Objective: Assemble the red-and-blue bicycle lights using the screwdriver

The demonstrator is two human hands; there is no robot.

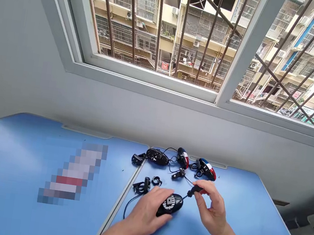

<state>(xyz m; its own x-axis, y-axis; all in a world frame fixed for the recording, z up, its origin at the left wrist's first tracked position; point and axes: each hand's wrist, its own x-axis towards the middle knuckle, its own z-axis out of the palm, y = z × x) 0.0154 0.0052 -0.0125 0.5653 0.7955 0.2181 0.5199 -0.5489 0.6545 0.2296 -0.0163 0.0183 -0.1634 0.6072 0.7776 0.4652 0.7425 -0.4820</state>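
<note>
My left hand [146, 214] lies over a black oval bike light housing [170, 205], its fingers gripping the rim. My right hand [211, 207] pinches a small black cable switch [195, 191] whose thin wire runs to that housing. Farther back lies a second black oval housing [156, 156], wired to a loose black bracket [138, 158]. Two shells striped red, white and blue [183, 157] [207, 169] rest near it. A black handlebar clamp [141, 185] and a small black ring clip [156, 180] sit left of my hands.
The blue table [226, 224] has a metal seam [118, 205] between two panels. A pixelated blurred patch [73, 172] covers something on the left panel. Behind the table are a grey wall [145, 116] and a barred window [158, 28]. Thin black wires trail among the parts.
</note>
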